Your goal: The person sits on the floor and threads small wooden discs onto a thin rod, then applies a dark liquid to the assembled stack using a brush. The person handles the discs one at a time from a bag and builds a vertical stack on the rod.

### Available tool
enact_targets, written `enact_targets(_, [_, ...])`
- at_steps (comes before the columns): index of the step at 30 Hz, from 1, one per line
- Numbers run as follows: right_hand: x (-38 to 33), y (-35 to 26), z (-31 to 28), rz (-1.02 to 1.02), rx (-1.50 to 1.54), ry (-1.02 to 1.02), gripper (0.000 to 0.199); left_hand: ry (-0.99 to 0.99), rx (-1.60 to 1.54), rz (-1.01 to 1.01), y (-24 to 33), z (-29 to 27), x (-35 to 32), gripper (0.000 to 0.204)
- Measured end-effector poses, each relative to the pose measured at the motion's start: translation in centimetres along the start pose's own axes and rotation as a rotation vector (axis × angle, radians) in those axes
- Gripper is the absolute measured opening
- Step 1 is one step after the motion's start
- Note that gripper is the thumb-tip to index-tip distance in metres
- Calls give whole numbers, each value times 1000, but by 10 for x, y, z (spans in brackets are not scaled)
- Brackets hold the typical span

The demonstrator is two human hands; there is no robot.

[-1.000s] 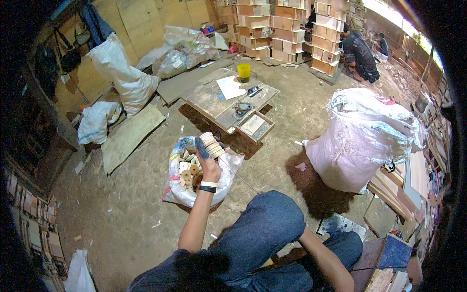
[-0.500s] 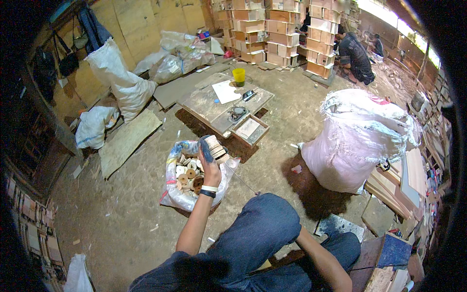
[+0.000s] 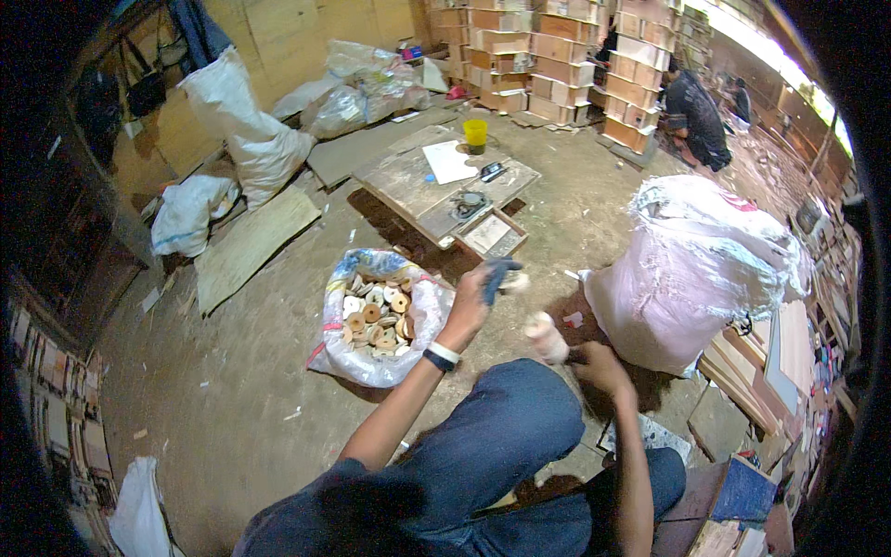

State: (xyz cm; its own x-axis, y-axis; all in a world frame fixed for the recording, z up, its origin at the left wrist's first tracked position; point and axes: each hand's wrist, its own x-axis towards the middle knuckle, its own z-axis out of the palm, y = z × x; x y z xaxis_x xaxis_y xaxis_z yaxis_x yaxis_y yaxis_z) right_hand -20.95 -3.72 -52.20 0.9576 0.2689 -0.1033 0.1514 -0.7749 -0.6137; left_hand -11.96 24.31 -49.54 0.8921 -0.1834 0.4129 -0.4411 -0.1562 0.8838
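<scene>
The left hand (image 3: 467, 311) grips a blue cloth (image 3: 498, 276) at twelve o'clock from the knee, while the right hand (image 3: 594, 364) clutches a pale wooden piece (image 3: 546, 336) (probably light, rigid, best held round its middle).

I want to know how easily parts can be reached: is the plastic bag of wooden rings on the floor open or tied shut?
Open. The clear plastic bag has its mouth spread wide, so the round wooden rings inside show from above.
</scene>
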Motion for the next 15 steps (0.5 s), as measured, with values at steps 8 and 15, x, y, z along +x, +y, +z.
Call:
enact_targets(8, [0, -37, -10, -212, 285, 448, 31, -180, 108, 155, 26, -10, 19, 32])
enact_targets(15, [1, -65, 12, -215, 338, 159, 20, -391, 169, 164, -21, -81, 2, 30])
